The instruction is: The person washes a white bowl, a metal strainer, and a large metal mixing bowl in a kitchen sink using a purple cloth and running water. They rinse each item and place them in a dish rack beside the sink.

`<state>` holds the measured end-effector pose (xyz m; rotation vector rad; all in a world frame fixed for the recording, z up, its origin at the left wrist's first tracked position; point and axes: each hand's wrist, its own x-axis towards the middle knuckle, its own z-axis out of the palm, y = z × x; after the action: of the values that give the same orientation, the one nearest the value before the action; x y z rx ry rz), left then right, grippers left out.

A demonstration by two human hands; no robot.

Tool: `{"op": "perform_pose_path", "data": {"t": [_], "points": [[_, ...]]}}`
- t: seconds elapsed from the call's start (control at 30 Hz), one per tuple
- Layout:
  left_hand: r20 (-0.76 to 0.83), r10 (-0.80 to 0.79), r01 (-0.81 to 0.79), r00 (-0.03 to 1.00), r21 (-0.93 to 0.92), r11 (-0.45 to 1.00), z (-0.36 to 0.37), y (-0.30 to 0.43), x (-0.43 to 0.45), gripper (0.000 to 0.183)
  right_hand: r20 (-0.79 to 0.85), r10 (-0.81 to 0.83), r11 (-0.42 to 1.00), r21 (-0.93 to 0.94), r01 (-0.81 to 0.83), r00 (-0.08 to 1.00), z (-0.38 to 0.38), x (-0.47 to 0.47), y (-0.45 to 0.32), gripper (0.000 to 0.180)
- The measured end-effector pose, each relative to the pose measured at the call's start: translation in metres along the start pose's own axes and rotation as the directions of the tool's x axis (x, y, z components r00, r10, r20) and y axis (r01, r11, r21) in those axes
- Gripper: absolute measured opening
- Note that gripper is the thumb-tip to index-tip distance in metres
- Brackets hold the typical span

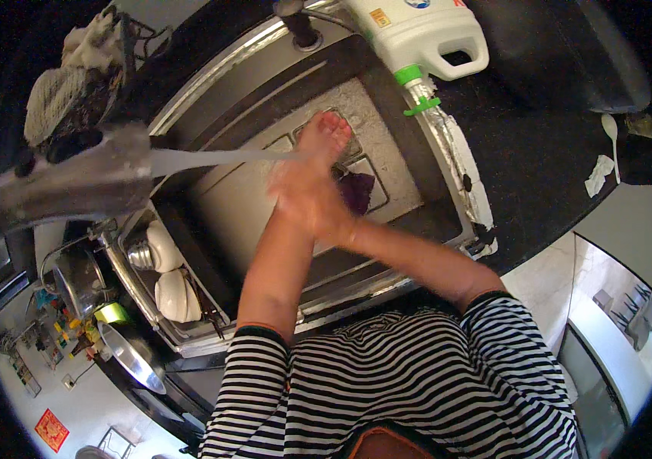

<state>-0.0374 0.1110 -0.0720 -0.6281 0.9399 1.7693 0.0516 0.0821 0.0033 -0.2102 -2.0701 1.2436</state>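
Observation:
My left hand [326,137] reaches over a kitchen sink basin [435,224] with its fingers slightly bent, and nothing shows in it. My right hand [311,198], blurred by motion, lies across my left wrist and appears to wrap around it. A stream of water [217,159] runs from a metal faucet [85,178] at the left and meets my left hand. Beneath my hands, several rectangular pieces with rounded rims [380,172] lie on the basin floor. A dark purple cloth-like thing [359,192] rests there, partly hidden by my right hand.
A white jug [423,34] with a green cap overhangs the sink's right rim. White bowls [178,295] and chopsticks [205,304] sit in the left side compartment. A white spoon [613,143] lies on the dark counter [521,155]. A metal pot [79,281] stands at the left.

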Motion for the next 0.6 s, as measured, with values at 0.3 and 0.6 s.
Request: {"op": "perform_pose_path", "data": {"t": [0.3, 0.6], "points": [[0.675, -0.306, -0.489, 0.672, 0.094, -0.867, 0.040, 0.009, -0.029, 0.016, 0.254, -0.282, 0.946, 0.236, 0.224, 0.925, 0.010, 0.018, -0.037, 0.018], [0.698, 0.199, -0.466, 0.688, 0.635, -0.616, -0.057, 0.041, -0.065, 0.030, 0.420, 0.643, 0.668, -0.717, -0.200, 0.640, -0.039, 0.001, 0.127, 0.023]]}}
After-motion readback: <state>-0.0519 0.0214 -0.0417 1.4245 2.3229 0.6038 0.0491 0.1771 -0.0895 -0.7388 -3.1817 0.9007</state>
